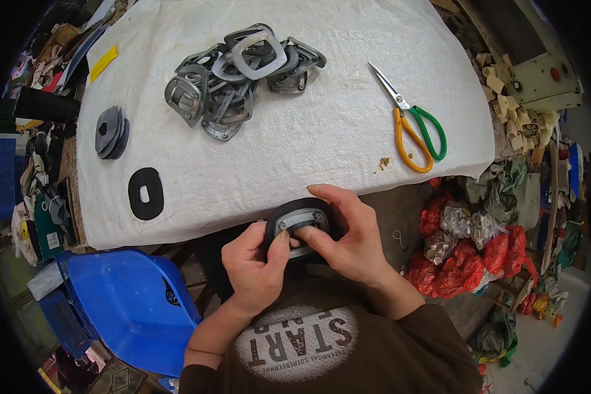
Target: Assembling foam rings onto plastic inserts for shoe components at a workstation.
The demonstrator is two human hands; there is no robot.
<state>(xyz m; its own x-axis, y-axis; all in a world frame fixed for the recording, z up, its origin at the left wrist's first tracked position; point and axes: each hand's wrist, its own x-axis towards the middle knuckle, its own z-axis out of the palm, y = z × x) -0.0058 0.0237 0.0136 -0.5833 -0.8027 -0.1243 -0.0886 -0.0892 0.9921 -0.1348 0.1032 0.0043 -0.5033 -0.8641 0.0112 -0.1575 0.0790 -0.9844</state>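
Close to my body, just off the near edge of the table, both hands hold a rounded metal frame (302,218) set against a black pad (284,209). My left hand (256,266) grips its left side, the thumb pressed on the metal. My right hand (351,240) clasps the right side, with the thumb reaching into the frame's opening and the index finger along the far rim. The fingers underneath are hidden. Farther away on the table lies a heap of similar grey metal frames (227,126). A loose black pad with an oval hole (136,197) rests to the left.
A stack of dark grey pads (108,133) and a yellow strip (104,63) lie on the left of the white-covered table (295,144). Scissors (401,103) with orange and green handles lie right. A blue plastic chair (128,302) stands lower left; red bags (456,266) sit lower right.
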